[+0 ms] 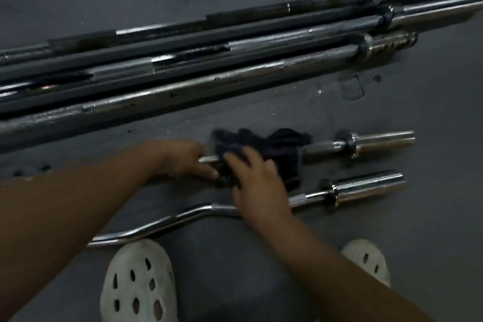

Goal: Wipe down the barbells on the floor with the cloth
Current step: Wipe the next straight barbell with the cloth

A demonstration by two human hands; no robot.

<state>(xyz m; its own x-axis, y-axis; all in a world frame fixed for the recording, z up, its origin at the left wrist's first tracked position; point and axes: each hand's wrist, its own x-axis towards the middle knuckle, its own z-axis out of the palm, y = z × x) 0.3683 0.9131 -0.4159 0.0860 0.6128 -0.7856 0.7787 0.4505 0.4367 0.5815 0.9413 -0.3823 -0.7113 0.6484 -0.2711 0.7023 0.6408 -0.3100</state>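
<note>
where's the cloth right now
Head view, centre: the dark cloth is bunched over the short bar, under the right hand, just right of the left hand and beyond the curl bar.

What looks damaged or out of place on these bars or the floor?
The nearest long bar has dark specks along its chrome, perhaps rust or grime; the blur hides which. Similar dark bits dot the floor at the far left. A faint rectangular mark shows near that bar's right end.
</note>
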